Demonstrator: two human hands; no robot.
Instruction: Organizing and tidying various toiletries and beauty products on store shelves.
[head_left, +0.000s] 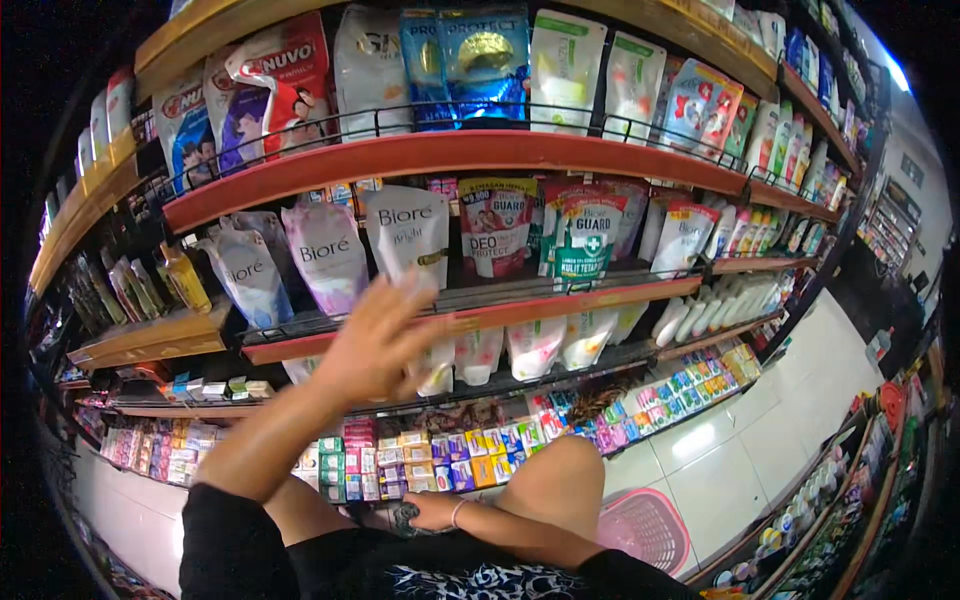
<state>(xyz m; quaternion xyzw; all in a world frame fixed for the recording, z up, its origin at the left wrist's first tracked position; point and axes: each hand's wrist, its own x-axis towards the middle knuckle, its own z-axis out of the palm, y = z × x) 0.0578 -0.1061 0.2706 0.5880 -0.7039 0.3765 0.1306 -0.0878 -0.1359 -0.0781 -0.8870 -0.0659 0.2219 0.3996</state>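
My left hand (382, 345), blurred by motion, reaches up in front of the middle shelf with its fingers apart. Nothing shows in it. Just above and behind its fingertips stands a white Bioré refill pouch (409, 232). A pink-and-white Bioré pouch (324, 259) is to the left of that one, and a red Bioré Guard pouch (499, 229) to the right. Low between my bent knees is my right hand (435, 511), a band on its wrist. A dark grey patterned thing (406, 517) lies at its fingers; whether the hand grips it is unclear.
A red-edged shelf (450, 157) with wire guards runs overhead, bearing refill pouches. Boxed soaps (420, 457) fill the lowest level by my knees. A pink plastic basket (649, 529) stands on the tiled floor (720, 480) at right. Another stocked shelf (825, 510) is behind it.
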